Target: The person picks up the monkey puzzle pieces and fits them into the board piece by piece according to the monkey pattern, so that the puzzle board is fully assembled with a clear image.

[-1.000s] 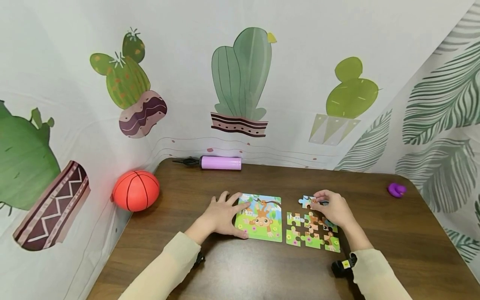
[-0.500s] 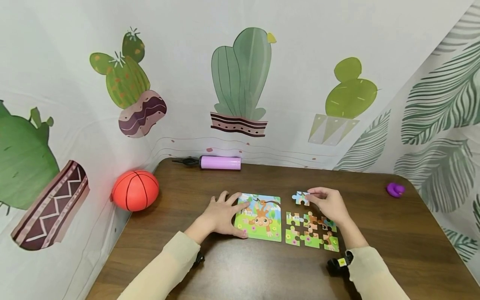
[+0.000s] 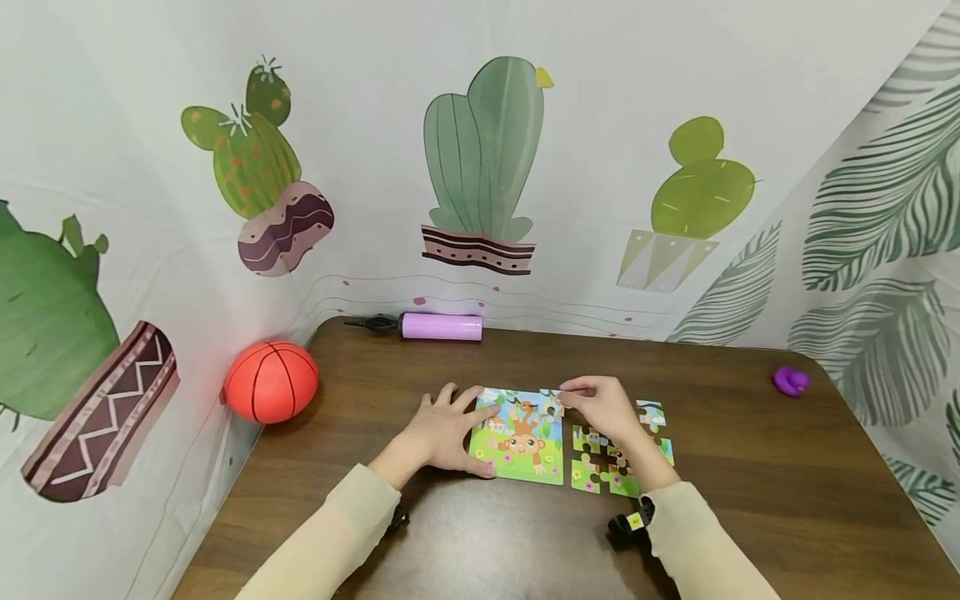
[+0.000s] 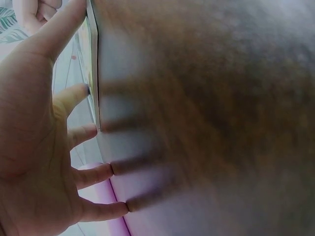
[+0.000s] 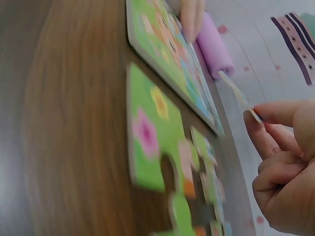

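A square puzzle board with a monkey picture lies flat on the wooden table. My left hand rests at its left side, fingers spread, with thumb and fingertips on the board and table. My right hand pinches a puzzle piece between thumb and fingertips. That piece is held above the table, over the board's upper right corner in the head view. Several loose puzzle pieces lie to the right of the board, partly hidden under my right hand and forearm. One piece sits at their upper right.
A lilac hand pump with a black nozzle lies along the table's back edge. At the left edge is a red toy basketball. A purple rubber duck stands at the back right. Behind the table hangs a cactus-print cloth.
My right hand has lifted the puzzle piece from among the others and carried it left to the board's upper right corner. My left hand has stayed in place.
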A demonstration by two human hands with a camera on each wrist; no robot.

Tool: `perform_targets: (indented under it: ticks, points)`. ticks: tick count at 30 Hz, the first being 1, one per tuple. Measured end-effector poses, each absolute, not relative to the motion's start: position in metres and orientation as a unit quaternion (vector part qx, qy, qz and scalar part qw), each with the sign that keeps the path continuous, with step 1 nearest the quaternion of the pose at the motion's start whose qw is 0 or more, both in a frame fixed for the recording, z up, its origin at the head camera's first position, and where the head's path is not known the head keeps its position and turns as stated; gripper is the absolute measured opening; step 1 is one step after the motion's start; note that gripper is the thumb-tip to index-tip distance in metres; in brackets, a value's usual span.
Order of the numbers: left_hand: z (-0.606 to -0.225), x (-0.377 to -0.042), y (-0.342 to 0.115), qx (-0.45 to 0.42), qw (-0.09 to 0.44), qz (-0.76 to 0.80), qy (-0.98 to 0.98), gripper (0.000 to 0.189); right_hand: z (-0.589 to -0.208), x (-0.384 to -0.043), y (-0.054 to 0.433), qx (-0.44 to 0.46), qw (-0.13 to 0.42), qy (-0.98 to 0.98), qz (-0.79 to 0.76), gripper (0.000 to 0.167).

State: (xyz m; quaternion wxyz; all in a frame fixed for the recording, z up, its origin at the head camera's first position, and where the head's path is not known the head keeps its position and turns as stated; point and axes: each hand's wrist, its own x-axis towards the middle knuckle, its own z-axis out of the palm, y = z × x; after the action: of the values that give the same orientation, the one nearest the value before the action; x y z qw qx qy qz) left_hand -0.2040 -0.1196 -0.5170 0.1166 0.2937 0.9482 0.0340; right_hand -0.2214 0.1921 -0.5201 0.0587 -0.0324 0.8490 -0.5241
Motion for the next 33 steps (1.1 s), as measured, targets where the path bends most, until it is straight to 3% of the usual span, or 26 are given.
perform_targets:
  ticks: [13,33]
  points:
    - [-0.517,-0.205,-0.118,0.289,0.125,0.034,0.948,0.108,-0.533,-0.226,0.145,-0.024,0.091,0.838,-0.538,0.016]
    - [-0.520,-0.205,-0.120,0.291,0.118,0.023,0.949,0.108,-0.530,-0.229,0.130,0.022,0.100,0.851,-0.516,0.014]
